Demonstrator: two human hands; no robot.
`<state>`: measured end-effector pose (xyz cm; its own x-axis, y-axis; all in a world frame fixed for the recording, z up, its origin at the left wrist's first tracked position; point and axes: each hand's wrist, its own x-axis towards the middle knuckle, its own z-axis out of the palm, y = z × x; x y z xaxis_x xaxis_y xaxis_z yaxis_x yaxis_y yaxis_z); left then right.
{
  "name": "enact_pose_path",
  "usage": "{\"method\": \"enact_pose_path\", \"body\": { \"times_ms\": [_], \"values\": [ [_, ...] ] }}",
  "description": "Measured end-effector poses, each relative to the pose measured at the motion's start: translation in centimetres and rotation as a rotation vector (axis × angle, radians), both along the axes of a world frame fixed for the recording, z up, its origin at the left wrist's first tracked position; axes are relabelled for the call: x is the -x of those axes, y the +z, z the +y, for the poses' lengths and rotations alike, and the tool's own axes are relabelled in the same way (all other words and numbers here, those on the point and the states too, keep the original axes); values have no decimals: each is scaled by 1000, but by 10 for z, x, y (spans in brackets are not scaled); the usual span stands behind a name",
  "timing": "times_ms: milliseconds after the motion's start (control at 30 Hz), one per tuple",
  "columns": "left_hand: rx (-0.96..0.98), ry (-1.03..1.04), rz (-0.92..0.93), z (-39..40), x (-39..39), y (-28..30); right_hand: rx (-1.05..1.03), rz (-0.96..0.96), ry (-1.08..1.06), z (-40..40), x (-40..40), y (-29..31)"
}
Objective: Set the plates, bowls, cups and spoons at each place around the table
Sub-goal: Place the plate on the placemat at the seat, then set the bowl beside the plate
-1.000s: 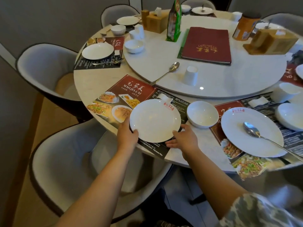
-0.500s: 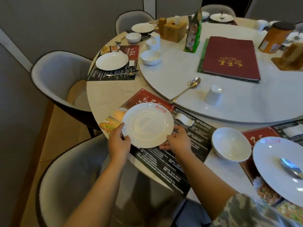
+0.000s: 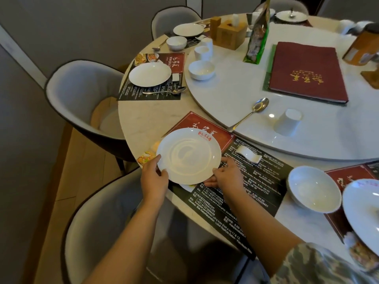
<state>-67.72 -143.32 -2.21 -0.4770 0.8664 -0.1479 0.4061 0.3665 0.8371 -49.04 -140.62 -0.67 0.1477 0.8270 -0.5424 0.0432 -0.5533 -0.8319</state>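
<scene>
Plate: while both hands hold it, the round white ceramic plate with a red logo (image 3: pixel 188 155) sits over the left end of the dark printed paper placemat (image 3: pixel 235 173), close to the near edge of the round pale marble bench (image 3: pixel 143 119).
Left hand: the left hand (image 3: pixel 153 179) grips the plate's near-left rim, thumb on top and fingers curled beneath.
Right hand: the right hand (image 3: pixel 225 177) pinches the plate's near-right rim, with its fingers low against the placemat.
Lift: whether the plate rests on the placemat or hangs just above it cannot be told.
Setting: the small white ceramic spoon rest (image 3: pixel 248 153) lies on the placemat just right of the plate; the empty white ceramic bowl (image 3: pixel 313 189) stands off the placemat's right end.
Not yet placed: the shiny metal spoon (image 3: pixel 252 113) and the upturned white handleless cup (image 3: pixel 288 122) wait beyond the plate on the raised white turntable (image 3: pixel 307 144).
Risk, edge: the plate looks close enough to the bench's near rim that an early release could likely tip it toward the grey padded chair (image 3: pixel 98 228).
Risk, slide: dragging the plate may shift or crease the thin placemat and nudge the spoon rest.
</scene>
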Motion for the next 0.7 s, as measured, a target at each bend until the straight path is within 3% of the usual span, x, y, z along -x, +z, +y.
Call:
{"method": "enact_pose_path", "body": {
  "times_ms": [233, 367, 500, 700],
  "values": [
    [-43, -84, 155, -9, -12, 5, 19, 86, -127, -28, 1, 13],
    [-186, -280, 138, -21, -45, 13, 18, 160, -461, -58, -16, 9],
    [-204, -547, 111, -32, -90, 12, -6, 128, -802, -88, -50, -1],
    [-251, -621, 123, -36, -149, 9, -43, 39, -1037, -107, -114, 12]
  ]
}}
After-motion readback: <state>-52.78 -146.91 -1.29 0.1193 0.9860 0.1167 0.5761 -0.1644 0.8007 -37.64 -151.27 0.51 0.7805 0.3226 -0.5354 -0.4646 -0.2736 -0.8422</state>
